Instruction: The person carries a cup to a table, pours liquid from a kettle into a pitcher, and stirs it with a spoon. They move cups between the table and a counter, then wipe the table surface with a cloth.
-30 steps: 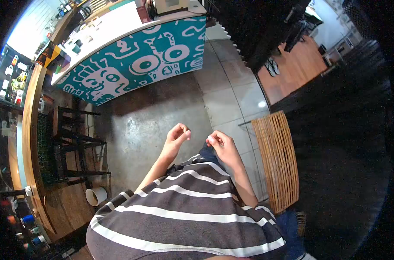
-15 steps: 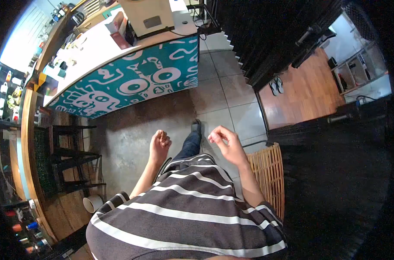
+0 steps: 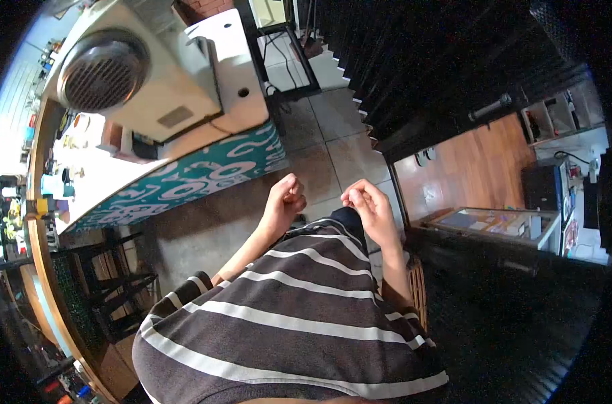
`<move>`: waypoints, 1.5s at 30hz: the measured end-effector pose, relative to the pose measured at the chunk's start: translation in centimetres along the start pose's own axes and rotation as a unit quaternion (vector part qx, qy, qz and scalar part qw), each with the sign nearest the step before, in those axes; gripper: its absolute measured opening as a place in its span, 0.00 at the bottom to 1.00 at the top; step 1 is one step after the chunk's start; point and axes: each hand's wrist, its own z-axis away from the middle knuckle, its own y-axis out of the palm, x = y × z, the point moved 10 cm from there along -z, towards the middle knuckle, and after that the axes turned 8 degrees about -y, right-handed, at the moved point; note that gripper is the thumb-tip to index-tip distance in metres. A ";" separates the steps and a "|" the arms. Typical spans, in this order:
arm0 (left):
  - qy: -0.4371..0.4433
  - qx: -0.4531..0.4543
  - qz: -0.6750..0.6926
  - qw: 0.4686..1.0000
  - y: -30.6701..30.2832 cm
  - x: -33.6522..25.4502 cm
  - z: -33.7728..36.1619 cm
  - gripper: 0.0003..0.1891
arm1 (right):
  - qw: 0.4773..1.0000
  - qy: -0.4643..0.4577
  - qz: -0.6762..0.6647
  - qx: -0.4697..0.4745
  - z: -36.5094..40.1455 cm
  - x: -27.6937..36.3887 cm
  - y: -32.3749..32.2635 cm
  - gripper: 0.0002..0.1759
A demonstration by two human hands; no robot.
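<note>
My left hand (image 3: 283, 205) is raised in front of my striped shirt (image 3: 299, 303), its fingers curled in with nothing showing in them. To its right is my right hand (image 3: 372, 209), also loosely closed, the thumb near the curled fingers and nothing seen between them. The two hands are apart and touch no object. Ahead of the left hand stands a counter with a teal and white patterned front (image 3: 211, 172). On that counter sits a large beige machine with a round dark grille (image 3: 164, 74).
Black stools (image 3: 111, 283) stand at the left. At the right, a doorway opens onto a wooden floor (image 3: 481, 155), with slippers (image 3: 423, 158) near its edge. A dark pleated curtain (image 3: 440, 40) hangs ahead right. A woven cane piece (image 3: 418, 293) is by my right arm.
I have moved forward: the counter and its machine are nearer, and more of the room beyond the doorway shows. My hands have come closer together, both still curled.
</note>
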 end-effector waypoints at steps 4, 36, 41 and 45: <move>0.029 0.013 -0.010 0.999 1.2 -3.0 -8.1 0.18 | 1.000 -0.002 0.005 0.030 -9.1 -2.2 -5.1 0.12; 0.402 -0.154 0.230 0.873 0.5 -26.7 -39.7 0.18 | 0.860 0.022 0.023 0.510 -70.6 -10.6 1.3 0.13; 0.431 -0.247 0.219 0.840 -0.8 -30.4 -41.2 0.18 | 0.814 -0.007 0.028 0.580 -77.3 -9.8 6.5 0.13; 0.464 -0.307 0.210 0.804 -2.8 -34.8 -45.4 0.19 | 0.796 -0.036 0.013 0.604 -84.9 -10.5 9.5 0.14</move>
